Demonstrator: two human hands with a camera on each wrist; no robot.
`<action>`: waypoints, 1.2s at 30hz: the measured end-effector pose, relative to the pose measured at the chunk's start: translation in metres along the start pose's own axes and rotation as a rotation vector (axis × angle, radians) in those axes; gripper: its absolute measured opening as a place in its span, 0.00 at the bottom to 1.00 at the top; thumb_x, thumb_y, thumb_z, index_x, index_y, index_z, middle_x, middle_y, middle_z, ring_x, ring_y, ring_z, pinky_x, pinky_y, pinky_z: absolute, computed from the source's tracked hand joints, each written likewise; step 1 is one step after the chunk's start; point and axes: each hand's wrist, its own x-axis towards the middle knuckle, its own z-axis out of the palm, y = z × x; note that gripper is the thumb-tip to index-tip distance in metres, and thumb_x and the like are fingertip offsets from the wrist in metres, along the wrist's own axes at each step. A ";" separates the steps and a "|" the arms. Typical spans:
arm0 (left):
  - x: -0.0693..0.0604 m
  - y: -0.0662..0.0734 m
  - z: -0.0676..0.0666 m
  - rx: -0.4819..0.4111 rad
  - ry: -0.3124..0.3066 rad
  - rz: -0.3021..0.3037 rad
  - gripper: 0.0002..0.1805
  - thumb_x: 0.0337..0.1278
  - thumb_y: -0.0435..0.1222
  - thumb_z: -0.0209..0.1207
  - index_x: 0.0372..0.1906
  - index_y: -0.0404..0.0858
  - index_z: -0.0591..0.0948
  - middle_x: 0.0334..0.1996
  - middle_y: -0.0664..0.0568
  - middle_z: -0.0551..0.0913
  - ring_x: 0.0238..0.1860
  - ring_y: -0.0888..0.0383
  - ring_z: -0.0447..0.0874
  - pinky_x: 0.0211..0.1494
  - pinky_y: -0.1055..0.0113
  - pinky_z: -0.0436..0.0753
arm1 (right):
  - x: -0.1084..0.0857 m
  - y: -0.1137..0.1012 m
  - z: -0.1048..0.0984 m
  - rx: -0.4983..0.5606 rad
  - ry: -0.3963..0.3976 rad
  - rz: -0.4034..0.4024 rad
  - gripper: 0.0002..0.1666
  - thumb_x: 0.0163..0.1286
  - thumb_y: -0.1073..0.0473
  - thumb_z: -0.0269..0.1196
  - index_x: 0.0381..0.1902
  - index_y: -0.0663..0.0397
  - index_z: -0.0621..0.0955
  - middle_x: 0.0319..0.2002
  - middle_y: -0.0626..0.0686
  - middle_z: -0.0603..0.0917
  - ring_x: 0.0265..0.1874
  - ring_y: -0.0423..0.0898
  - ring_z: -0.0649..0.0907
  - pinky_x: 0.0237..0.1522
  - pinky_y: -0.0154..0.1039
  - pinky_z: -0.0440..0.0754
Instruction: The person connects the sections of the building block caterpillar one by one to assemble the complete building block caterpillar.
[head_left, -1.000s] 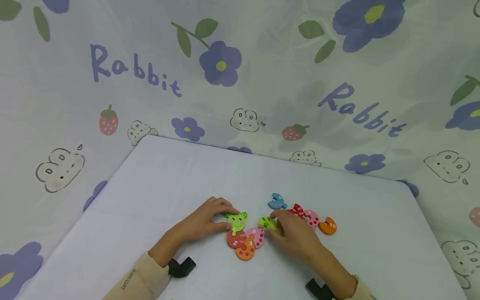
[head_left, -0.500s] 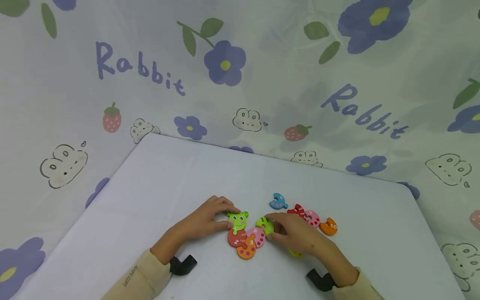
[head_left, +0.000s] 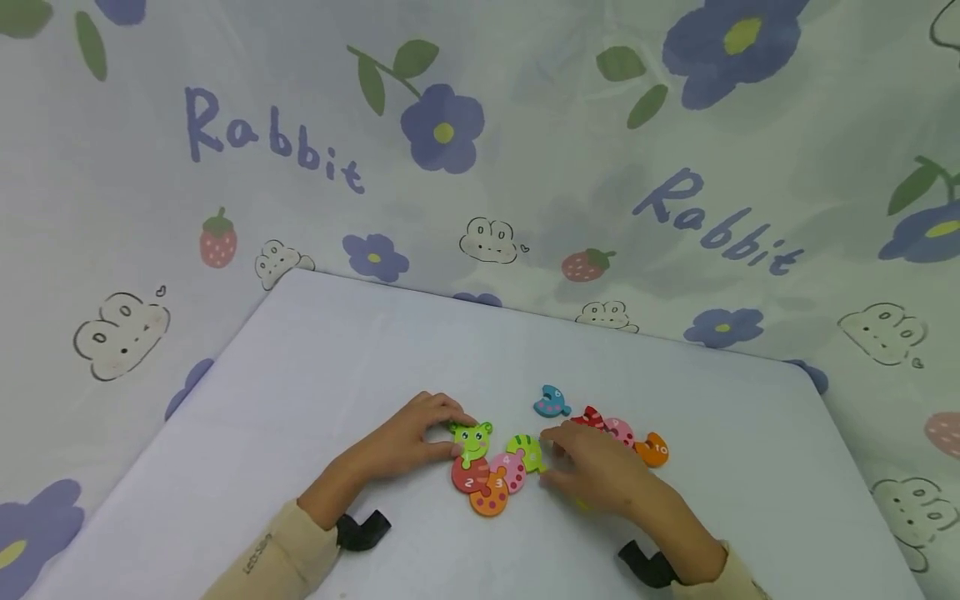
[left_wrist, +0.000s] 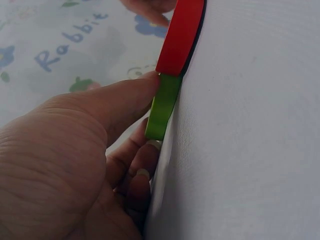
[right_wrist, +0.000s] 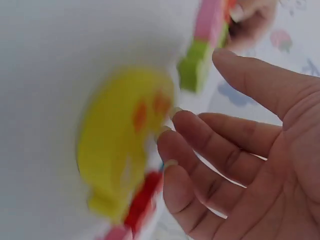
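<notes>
Head view: pinching the green head piece (head_left: 470,440) between thumb and fingers of the left hand (head_left: 412,437). Holding the thumb and fingers of the right hand (head_left: 592,468) apart, gripping nothing. Lining up those right fingertips just to the right of the green striped piece (head_left: 522,451) (nearer to them than to the left hand), with its long axis running from far left to near right. Showing no certain contact there; not telling whether touching or just beside. Fitting against the pink piece (head_left: 514,477) with that same striped piece. Hiding most of the yellow piece (right_wrist: 122,135) beneath the right hand, and blurring it in the right wrist view. Reading "2" on the red piece (head_left: 462,475), "3" on the near orange piece (head_left: 487,503), "4" on the pink, "10" on the far-right orange piece (head_left: 649,452). Displaying "Rabbit" twice across the far cloth (head_left: 420,208). Bearing small lettering on the left sleeve (head_left: 285,546), too indistinct for reading.
</notes>
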 end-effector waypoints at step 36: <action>0.001 -0.002 0.001 -0.016 0.003 0.002 0.22 0.68 0.47 0.68 0.65 0.56 0.83 0.58 0.66 0.78 0.60 0.60 0.69 0.64 0.52 0.75 | -0.003 0.051 -0.015 0.011 -0.068 0.077 0.62 0.50 0.34 0.81 0.78 0.47 0.68 0.69 0.54 0.76 0.65 0.57 0.76 0.60 0.62 0.79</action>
